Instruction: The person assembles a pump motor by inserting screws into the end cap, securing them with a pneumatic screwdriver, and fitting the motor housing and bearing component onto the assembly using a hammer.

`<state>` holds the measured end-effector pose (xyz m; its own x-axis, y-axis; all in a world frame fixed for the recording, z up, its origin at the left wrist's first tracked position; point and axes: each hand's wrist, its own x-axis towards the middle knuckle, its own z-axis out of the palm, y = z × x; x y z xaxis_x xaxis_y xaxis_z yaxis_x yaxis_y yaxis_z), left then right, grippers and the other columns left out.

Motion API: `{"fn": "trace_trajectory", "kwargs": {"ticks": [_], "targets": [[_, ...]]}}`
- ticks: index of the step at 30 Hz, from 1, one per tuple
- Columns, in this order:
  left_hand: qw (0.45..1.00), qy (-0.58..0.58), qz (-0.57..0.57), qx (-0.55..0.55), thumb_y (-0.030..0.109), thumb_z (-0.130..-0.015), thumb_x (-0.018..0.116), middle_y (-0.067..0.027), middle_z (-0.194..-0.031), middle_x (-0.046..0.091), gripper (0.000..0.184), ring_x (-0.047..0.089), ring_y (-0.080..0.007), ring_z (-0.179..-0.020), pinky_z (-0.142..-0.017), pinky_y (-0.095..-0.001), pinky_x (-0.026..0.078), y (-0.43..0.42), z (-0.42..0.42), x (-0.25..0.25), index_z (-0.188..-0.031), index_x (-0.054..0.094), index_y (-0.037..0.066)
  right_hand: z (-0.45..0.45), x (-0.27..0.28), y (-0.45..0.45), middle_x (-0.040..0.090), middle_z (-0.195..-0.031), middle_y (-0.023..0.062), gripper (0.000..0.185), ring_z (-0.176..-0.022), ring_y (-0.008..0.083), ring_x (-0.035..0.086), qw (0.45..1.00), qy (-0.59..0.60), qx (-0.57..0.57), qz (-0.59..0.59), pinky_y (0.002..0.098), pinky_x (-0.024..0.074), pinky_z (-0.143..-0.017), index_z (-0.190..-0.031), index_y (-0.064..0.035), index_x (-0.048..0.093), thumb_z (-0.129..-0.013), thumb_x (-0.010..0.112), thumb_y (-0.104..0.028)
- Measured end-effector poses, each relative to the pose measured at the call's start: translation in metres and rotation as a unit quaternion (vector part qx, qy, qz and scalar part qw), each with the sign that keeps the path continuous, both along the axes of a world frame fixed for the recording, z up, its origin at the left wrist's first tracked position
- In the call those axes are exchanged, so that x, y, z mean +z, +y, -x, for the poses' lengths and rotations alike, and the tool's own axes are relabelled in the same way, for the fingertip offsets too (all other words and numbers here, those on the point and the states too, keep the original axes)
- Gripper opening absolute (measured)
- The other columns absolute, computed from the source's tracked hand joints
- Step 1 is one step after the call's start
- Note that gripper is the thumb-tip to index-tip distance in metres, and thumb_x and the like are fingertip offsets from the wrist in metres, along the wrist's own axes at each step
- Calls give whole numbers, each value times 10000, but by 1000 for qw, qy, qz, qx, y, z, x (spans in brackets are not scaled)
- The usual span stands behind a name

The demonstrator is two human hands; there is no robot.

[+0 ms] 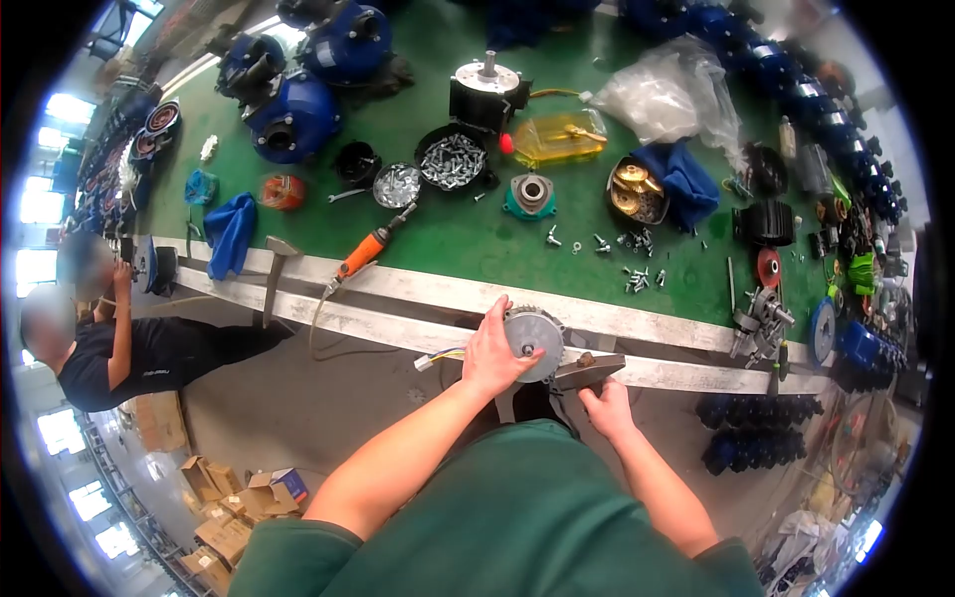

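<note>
My left hand (487, 356) grips a round grey motor end cover (535, 341) at the bench's front edge, thumb across its face and fingers at its rim. Wires with a white connector (425, 362) stick out to the left of this hand. My right hand (609, 408) is closed at the right end of a dark, flat metal bar (589, 372), which lies just right of the motor end cover. The underside of the bar and what the right fingers wrap around are hidden.
On the green bench (438, 239) lie an orange power screwdriver (362, 255), a hammer (279, 261), a pan of bolts (453, 161), a teal flanged part (529, 196) and loose screws (637, 279). A black motor (487, 95) stands behind. Another person (149, 348) works at left.
</note>
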<state>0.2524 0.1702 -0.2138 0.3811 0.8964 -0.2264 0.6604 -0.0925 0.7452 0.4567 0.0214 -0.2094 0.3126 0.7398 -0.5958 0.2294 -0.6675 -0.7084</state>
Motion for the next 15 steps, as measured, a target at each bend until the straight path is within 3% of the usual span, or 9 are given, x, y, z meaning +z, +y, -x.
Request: {"fn": "trace_trajectory", "kwargs": {"ticks": [4,5,6,7,9,10,13,14,15], "targets": [[1000,5,11,-7,380,-668,909,-194,-1448,483,1173,471,-365,-1347,-1116,-460,384,4,8,13,-1544,202,50,-3,-28,-24,662,-667,97,285,-537,150,605,996,-34,-73,-30,343,522,-560,-1003,64,642,-811,678,-144],[1000,14,8,-12,383,-665,910,-201,-1456,473,1182,462,-370,-1354,-1123,-462,372,2,14,17,-1547,197,50,2,1,-17,663,-691,82,298,-549,145,608,991,9,-135,0,336,525,-567,-1035,63,646,-809,669,-130],[1000,18,13,0,364,-688,898,-204,-1456,454,1131,437,-378,-1361,-1131,-475,347,-4,22,18,-1542,224,56,0,-2,-23,642,-689,72,271,-507,129,584,989,4,-148,-19,312,490,-495,-1038,59,632,-820,650,-101],[999,39,-10,-5,355,-700,891,-200,-1451,453,1101,435,-375,-1356,-1125,-480,351,-10,33,17,-1538,241,58,-8,-13,-37,620,-686,63,246,-465,113,559,986,0,-162,-40,289,455,-423,-1041,55,619,-832,631,-73],[995,82,-53,-16,336,-725,876,-193,-1442,451,1041,433,-371,-1346,-1112,-488,360,-24,56,17,-1529,274,63,-34,-62,-73,621,-688,67,228,-462,118,562,985,-87,-122,-89,296,455,-413,-1020,59,617,-838,626,-78],[995,86,-54,-3,274,-758,843,-174,-1381,486,884,454,-363,-1310,-1081,-492,376,-30,63,24,-1478,370,73,-39,-58,-76,617,-685,72,224,-452,122,557,982,-102,-134,-89,301,460,-409,-1011,66,616,-841,624,-79],[983,135,-120,-21,227,-774,816,-159,-1343,497,742,471,-362,-1280,-1053,-488,390,-42,77,34,-1405,455,78,-46,-36,-77,614,-674,84,215,-447,135,570,975,-74,-204,-39,297,469,-414,-997,64,612,-846,635,-87],[978,126,-166,-13,164,-780,785,-134,-1275,533,562,484,-351,-1252,-1037,-484,398,-44,74,38,-1285,555,79,-48,-37,-77,614,-670,86,202,-448,137,571,971,-55,-228,-44,297,463,-410,-987,58,608,-849,636,-87],[976,114,-183,-33,151,-778,777,-129,-1256,545,527,489,-345,-1245,-1035,-480,402,-44,69,42,-1258,573,78,-54,-40,-79,613,-667,87,189,-449,139,573,966,-37,-253,-48,297,458,-407,-977,51,604,-851,636,-87]]}}
